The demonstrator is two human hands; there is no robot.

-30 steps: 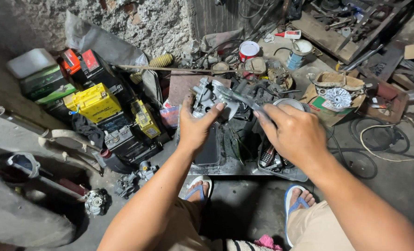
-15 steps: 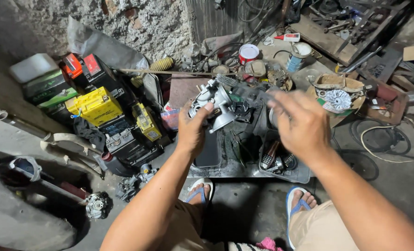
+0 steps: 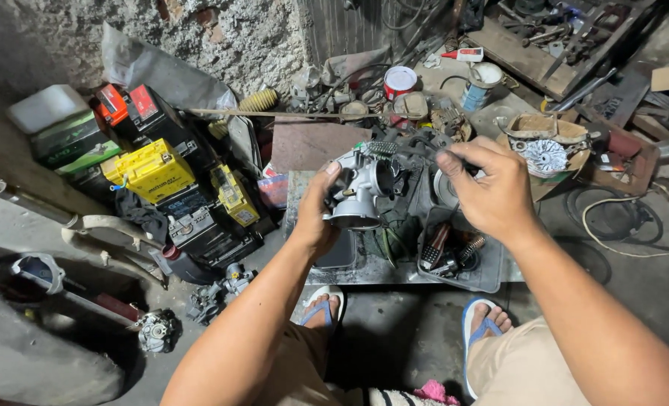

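Left hand (image 3: 316, 214) is gripping a grey cast-metal carburetor (image 3: 361, 192), lifted higher and turned more toward the camera than half a second back. Right hand (image 3: 488, 184) has slid over from the right, and its fingertips are now pinched on something small and dark at the carb's top; can't tell what. Below sits a greasy metal tray (image 3: 470, 274) of springs and bits. Yellow batteries (image 3: 154, 169) are stacked left, against a rough plastered wall (image 3: 222, 34), on a dusty concrete floor (image 3: 635, 278).

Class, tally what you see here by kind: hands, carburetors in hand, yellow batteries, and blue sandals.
Hands: 2 (left hand, right hand)
Carburetor in hand: 1
Yellow batteries: 2 (large, small)
Blue sandals: 2 (left, right)
Total: 7
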